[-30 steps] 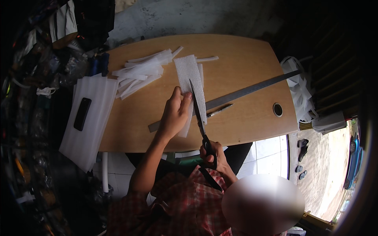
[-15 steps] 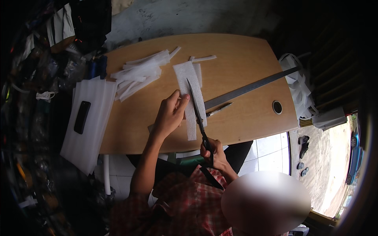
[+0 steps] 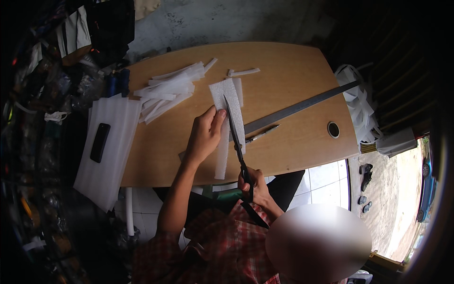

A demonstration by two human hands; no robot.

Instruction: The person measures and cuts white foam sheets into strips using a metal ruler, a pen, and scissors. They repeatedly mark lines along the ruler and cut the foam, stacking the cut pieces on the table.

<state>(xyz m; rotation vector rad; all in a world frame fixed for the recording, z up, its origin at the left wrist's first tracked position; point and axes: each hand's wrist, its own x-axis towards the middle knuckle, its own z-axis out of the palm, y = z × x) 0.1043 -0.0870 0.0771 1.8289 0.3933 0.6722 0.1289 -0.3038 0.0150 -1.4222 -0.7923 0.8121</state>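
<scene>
My left hand (image 3: 204, 135) pinches a white foam strip (image 3: 232, 98) between thumb and fingers above the table. In my right hand (image 3: 259, 188), near the table's front edge, is a pair of black scissors (image 3: 239, 150). Its long blades lie lengthwise along the foam, and the tips are beside my left thumb. A narrower length of the foam (image 3: 221, 163) hangs down left of the blades, while the other part lies to their right. Behind it another white strip (image 3: 238, 90) lies on the table, partly covered.
A wooden table (image 3: 288, 142) carries a pile of foam strips (image 3: 170, 87), a long metal ruler (image 3: 302, 106) and a slim cutter or pen (image 3: 262, 134). Stacked foam sheets (image 3: 116, 151) with a black phone (image 3: 100, 143) overhang its left edge. White scraps (image 3: 357, 104) hang beyond the right edge.
The lower end of the narrow foam length has swung left and toward me, away from the blades. Both hands and the scissors have shifted slightly left.
</scene>
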